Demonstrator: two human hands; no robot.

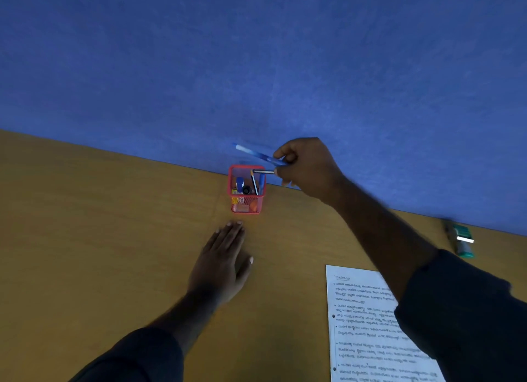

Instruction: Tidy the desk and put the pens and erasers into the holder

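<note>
Red mesh holder (247, 190) sitting at desk's (85, 224) 12 o'clock edge, by blue wall. Your right hand (309, 169) pinching blue pen (258, 154) and dark pen (263, 171) at holder's 1 o'clock. Left hand (221, 263) lying flat, fingers apart, at 6 o'clock. Be tipping points down, lowering slowly.

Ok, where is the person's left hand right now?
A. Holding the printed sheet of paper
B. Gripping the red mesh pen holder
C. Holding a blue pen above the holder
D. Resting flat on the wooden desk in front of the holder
D: the left hand lies palm-down and empty on the brown wooden desk, just short of the red mesh pen holder, while the right hand holds the blue pen.
</note>
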